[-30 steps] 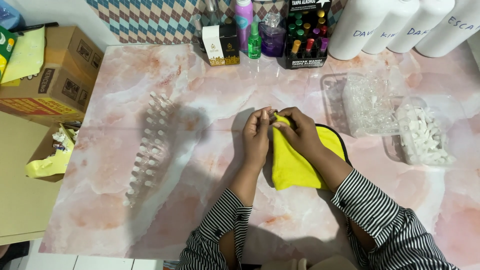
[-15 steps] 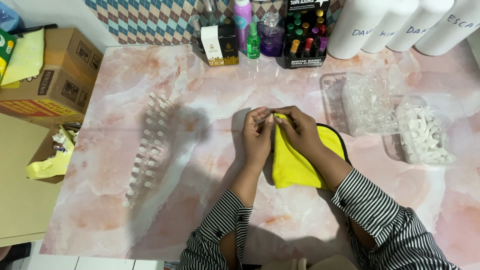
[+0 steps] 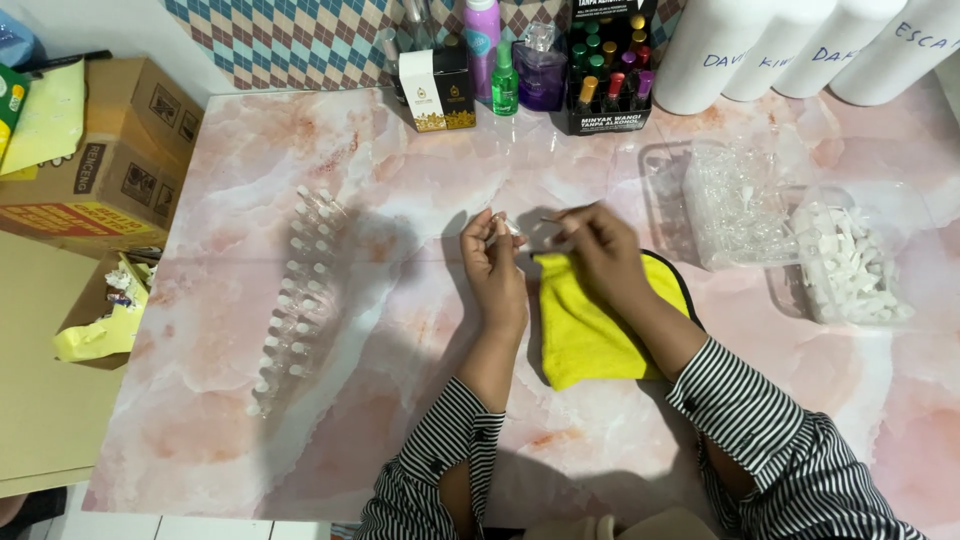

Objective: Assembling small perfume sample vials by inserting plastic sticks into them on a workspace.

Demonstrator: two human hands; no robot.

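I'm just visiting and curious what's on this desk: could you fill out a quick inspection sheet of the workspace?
Surface: pink marbled table.
Job's things: small clear vial, yellow cloth.
Clutter: rows of clear vials, tub of clear parts, tub of white caps, bottles at back.
Grippers: left hand pinches the vial; right hand holds a thin piece, too small to tell.
Cables: nothing seen.
Surroundings: cardboard boxes at left.

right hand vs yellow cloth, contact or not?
Touching. In the head view, the right hand lies on the yellow cloth, wrist and forearm resting across its upper part with no gap showing, while its fingers reach past the cloth's top edge.
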